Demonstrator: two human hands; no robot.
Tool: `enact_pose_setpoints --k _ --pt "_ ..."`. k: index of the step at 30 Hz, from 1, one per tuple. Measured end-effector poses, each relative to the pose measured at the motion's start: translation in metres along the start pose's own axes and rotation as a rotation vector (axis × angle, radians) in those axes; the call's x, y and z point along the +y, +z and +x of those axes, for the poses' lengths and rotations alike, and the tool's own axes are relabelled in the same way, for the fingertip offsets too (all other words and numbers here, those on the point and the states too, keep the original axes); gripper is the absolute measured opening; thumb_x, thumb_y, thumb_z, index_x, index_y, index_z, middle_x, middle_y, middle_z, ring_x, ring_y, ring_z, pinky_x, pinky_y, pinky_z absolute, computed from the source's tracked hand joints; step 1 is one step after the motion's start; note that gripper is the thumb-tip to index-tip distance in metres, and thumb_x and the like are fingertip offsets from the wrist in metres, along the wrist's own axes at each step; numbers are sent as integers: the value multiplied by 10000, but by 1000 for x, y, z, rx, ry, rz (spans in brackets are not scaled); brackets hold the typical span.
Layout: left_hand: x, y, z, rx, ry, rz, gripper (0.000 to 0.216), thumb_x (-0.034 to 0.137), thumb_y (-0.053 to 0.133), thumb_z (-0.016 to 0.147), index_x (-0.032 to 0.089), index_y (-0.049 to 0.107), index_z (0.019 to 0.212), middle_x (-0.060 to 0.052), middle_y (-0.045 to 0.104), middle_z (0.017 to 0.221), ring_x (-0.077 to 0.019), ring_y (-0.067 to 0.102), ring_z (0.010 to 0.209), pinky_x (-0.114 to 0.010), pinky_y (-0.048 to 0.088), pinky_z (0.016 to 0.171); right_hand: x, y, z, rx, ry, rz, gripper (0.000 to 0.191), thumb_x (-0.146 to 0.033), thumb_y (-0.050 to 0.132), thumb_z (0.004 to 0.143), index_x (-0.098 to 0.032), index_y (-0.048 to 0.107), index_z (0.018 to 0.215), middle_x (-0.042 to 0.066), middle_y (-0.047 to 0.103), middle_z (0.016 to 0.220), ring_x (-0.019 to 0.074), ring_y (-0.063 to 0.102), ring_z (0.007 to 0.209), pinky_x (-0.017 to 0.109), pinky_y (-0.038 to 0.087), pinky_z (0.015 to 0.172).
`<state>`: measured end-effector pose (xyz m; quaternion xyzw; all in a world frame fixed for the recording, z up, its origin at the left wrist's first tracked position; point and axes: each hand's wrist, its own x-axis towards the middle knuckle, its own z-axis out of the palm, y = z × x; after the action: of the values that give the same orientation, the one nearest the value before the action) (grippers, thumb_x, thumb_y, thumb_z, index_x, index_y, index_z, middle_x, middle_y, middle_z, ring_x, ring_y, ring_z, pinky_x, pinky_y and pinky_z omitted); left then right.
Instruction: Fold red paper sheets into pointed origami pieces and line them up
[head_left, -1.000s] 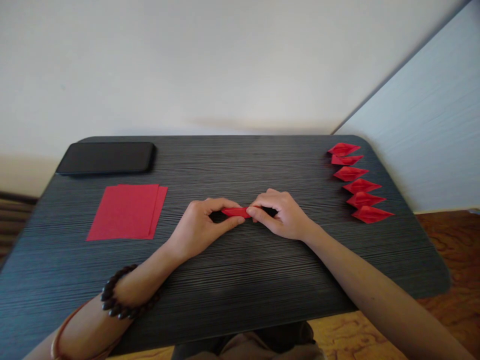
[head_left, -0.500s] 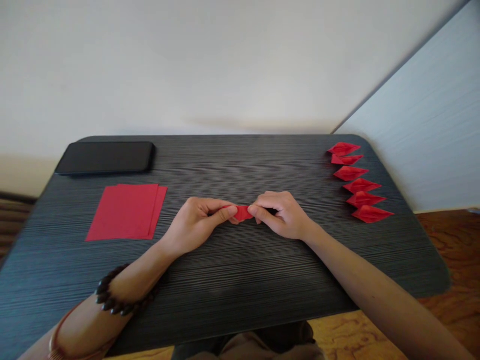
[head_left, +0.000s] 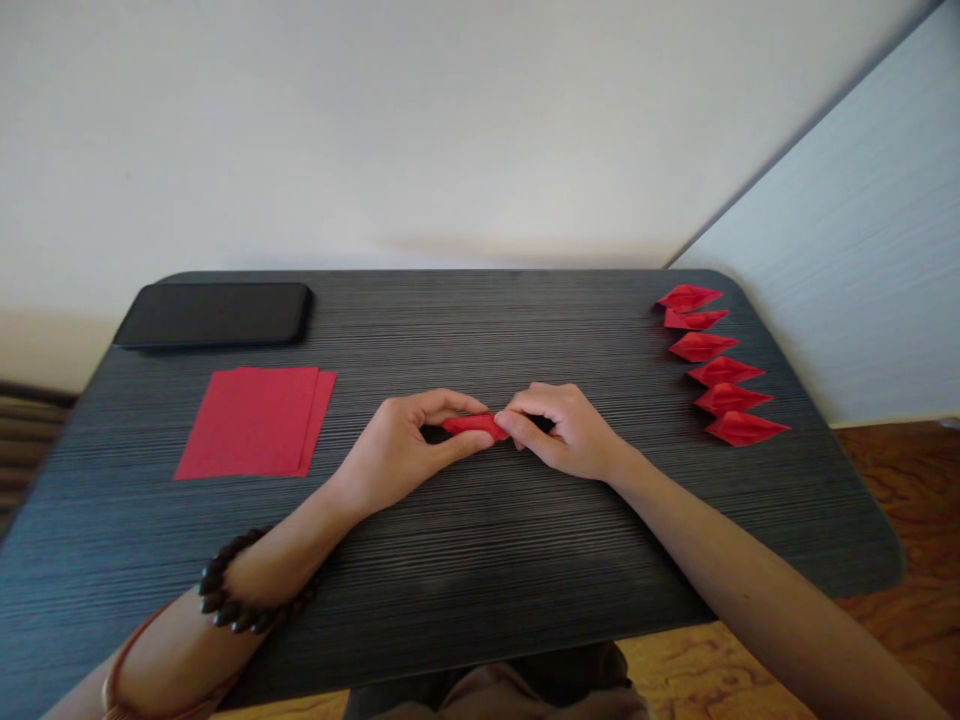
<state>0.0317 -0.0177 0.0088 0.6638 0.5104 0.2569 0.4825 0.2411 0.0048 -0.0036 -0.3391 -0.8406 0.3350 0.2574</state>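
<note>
Both hands meet at the middle of the dark table (head_left: pixel 480 590). Between them is a small folded red paper piece (head_left: pixel 472 425). My left hand (head_left: pixel 409 450) pinches its left end between thumb and fingers. My right hand (head_left: pixel 562 428) pinches its right end, its fingers curled over the paper. Most of the piece is hidden by the fingers. A dark bead bracelet (head_left: pixel 232 590) is on my left wrist.
A small stack of flat red paper sheets (head_left: pixel 255 422) lies at the left. A black phone (head_left: pixel 214 314) lies at the back left corner. Several folded red paper shapes (head_left: pixel 712 365) form a row along the right edge. A wall stands behind the table.
My left fingers closed over the paper, then spread again, so the red piece shows longer between the hands. Both hands stay in the same spot.
</note>
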Motion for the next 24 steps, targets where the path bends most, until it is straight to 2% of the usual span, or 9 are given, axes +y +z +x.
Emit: enact_pose_setpoints --k 4,11,15,20,24 --pt "0 2 -1 -10 10 48 209 392 684 761 221 712 879 5 732 859 -163 671 781 -257 510 711 1 2 0 -52 -24 -40 285 -369 506 906 -170 615 734 -12 607 638 105 514 602 248 363 644" --pt "5 -3 1 -109 -43 -165 159 285 606 835 166 710 828 -9 730 795 -133 662 750 -225 508 716 1 -4 1 -142 -70 112 349 -289 422 962 -164 594 685 -23 648 675 81 554 633 256 353 736" --pt "6 -5 2 -126 -32 -191 179 262 578 851 152 714 811 -20 726 807 -138 653 769 -235 502 737 -1 -10 2 -168 -79 165 380 -275 422 961 -165 611 650 -20 641 641 79 542 617 235 366 712" --pt "3 -10 3 -195 -16 -244 207 256 539 873 152 714 912 -39 728 886 -161 649 838 -270 500 784 -1 -13 3 -232 -65 210 399 -287 383 974 -166 627 682 -4 672 692 92 560 642 244 381 730" --pt "-2 -18 5 -282 55 -218 231 259 525 886 192 705 1013 -38 718 989 -188 637 942 -313 480 861 0 -14 3 -262 -72 198 386 -279 370 978 -167 623 709 -5 684 731 94 577 670 257 375 779"
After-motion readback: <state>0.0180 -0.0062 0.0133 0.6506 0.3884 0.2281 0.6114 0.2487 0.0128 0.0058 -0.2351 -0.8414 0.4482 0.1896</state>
